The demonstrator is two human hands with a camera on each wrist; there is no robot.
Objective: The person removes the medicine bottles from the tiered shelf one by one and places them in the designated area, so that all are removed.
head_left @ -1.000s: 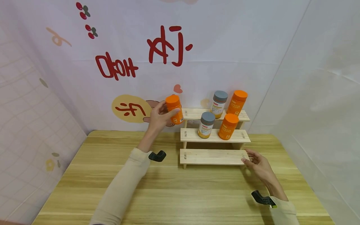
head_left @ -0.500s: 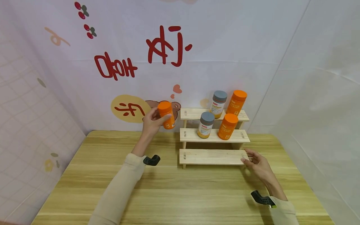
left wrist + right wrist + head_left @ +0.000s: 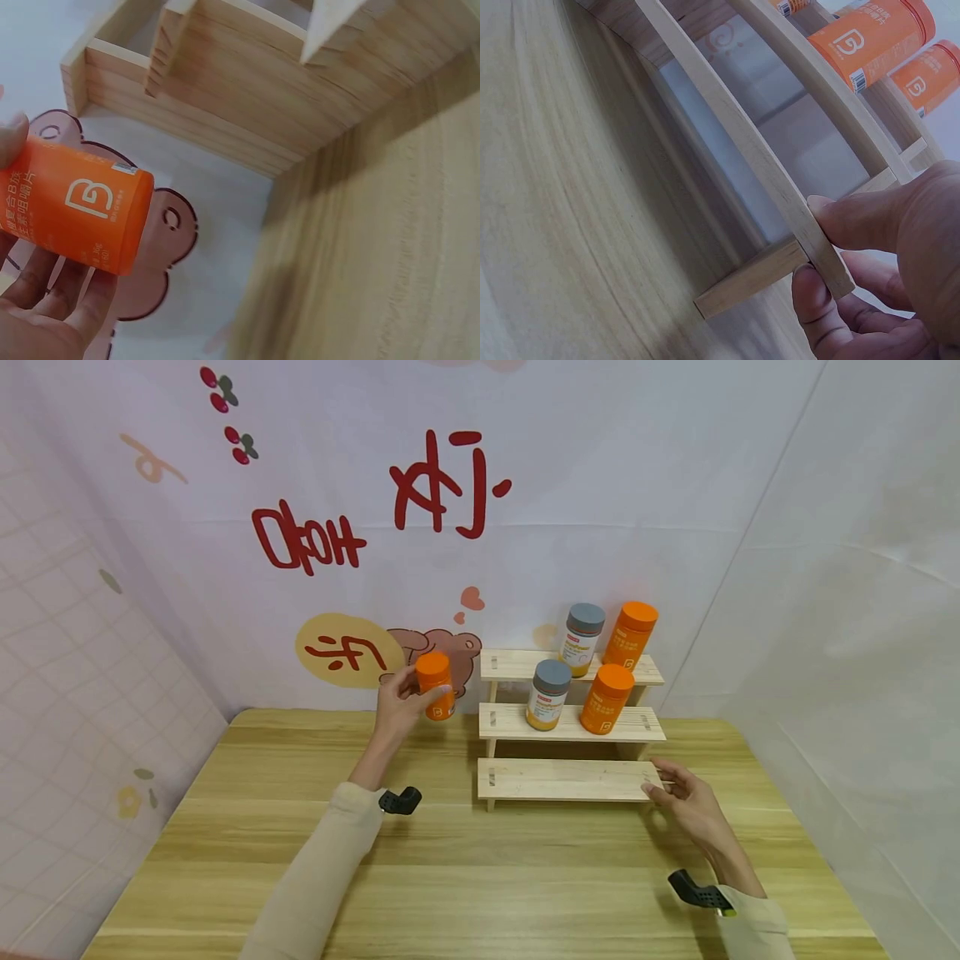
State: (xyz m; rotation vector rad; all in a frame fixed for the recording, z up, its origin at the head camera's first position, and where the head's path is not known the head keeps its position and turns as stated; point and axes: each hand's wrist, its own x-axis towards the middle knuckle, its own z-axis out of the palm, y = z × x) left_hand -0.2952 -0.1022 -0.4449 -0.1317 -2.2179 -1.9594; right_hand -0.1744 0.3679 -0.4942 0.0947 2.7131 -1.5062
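Observation:
My left hand [image 3: 397, 705] grips an orange bottle [image 3: 434, 687] with an orange lid, held upright in the air left of a wooden three-step shelf [image 3: 555, 779]. In the left wrist view the bottle [image 3: 82, 202] shows a white "B" logo, with the thumb on one side and fingers on the other. My right hand [image 3: 692, 797] pinches the right end of the lowest step, thumb on top and fingers beneath, as the right wrist view shows. On the middle step stand a grey-lidded jar [image 3: 548, 695] and an orange bottle [image 3: 607, 699].
Another grey-lidded jar [image 3: 581, 640] and another orange bottle [image 3: 631, 636] stand on the top step. The shelf sits on a wood-grain table [image 3: 480, 885]. Behind it hangs a white printed backdrop [image 3: 585, 468], and a pale side wall [image 3: 847, 693] rises on the right.
My left hand has carried the orange bottle left and down, away from the shelf's top step toward the table. The right hand keeps its pinch on the lowest step.

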